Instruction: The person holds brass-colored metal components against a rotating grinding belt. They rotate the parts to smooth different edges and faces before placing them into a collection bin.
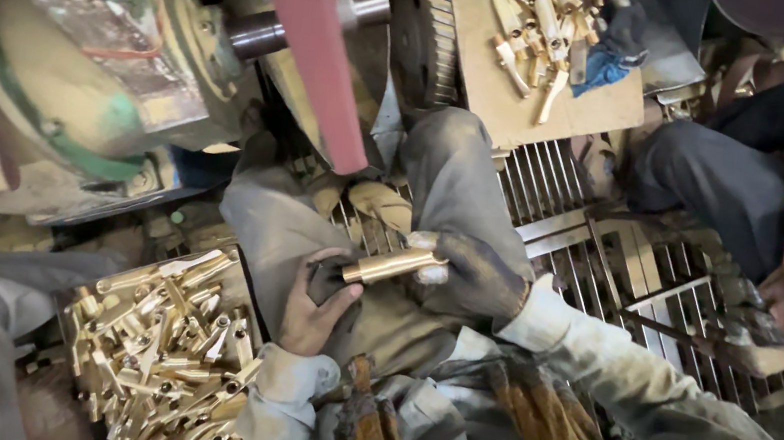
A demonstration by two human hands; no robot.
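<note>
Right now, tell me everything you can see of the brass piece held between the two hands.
The brass piece is a short, shiny, golden tube-like part, seemingly polished metal. It lies nearly level, tilted slightly up to the right, over the person's lap. The right hand, dark with grime, grips its right end; the left hand touches its left end. Its far end is hidden by fingers.

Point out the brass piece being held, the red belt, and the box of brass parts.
brass piece (393,266), head view, mid-shaft.
red belt (310,38), head view, flat face.
box of brass parts (240,283), head view, right rim.
</note>
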